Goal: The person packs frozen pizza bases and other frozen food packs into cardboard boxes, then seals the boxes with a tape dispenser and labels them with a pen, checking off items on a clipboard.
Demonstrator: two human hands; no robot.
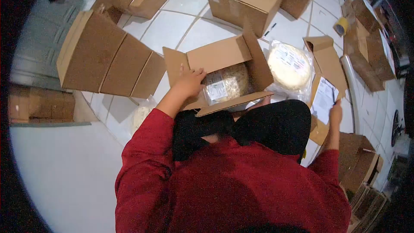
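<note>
open carton (219,55), seemingly longest left to right, sits nearer my left hand (189,85), which touches its left end, fingers spread; my right hand (336,113), well apart, holds a pen (333,96).

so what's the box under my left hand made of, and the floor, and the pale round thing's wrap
Box: matt brown cardboard, from its stiff folded flaps. Floor: glossy white tile, probably ceramic, given its grout lines. Wrap: clear plastic film, by its shiny crinkled edges.
</note>
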